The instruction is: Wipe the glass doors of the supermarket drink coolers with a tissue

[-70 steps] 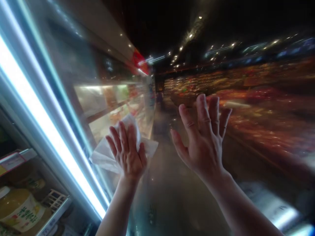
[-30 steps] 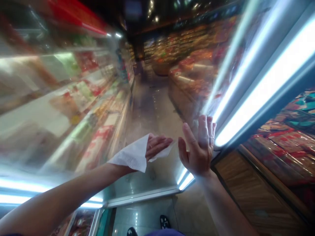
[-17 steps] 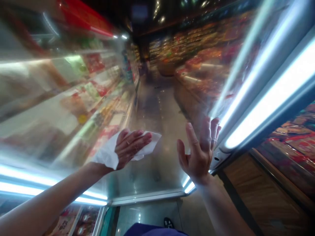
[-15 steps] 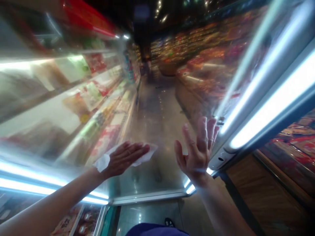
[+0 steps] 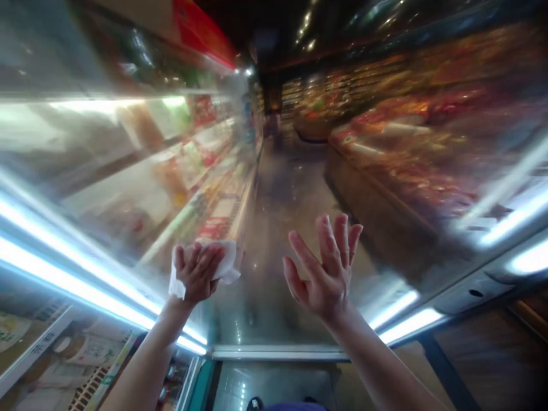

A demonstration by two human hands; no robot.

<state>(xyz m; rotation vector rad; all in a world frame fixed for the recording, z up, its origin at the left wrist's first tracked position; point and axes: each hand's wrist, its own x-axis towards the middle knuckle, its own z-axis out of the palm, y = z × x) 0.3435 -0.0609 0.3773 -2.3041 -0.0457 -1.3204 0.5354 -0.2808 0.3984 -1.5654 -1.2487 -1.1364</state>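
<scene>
My left hand [image 5: 197, 273] presses a crumpled white paper towel [image 5: 226, 265] against the glass door [image 5: 274, 240] of a lit fridge case, with its fingers curled over the towel. My right hand [image 5: 323, 268] rests flat on the same glass to the right, fingers stretched out and slightly spread, holding nothing. The glass reflects a blurred shop aisle with shelves of goods.
Bright light strips [image 5: 85, 282] run along the door frame at left and along the frame [image 5: 428, 317] at lower right. Shelves with jars and packets [image 5: 64, 354] show at the bottom left. A wooden panel [image 5: 492, 354] lies at the lower right. My shoe tips [image 5: 256, 404] show on the floor below.
My left hand with the towel has slid left and bunched the towel up. The right hand shifted left along the glass, away from the right light strip. The view has swung left.
</scene>
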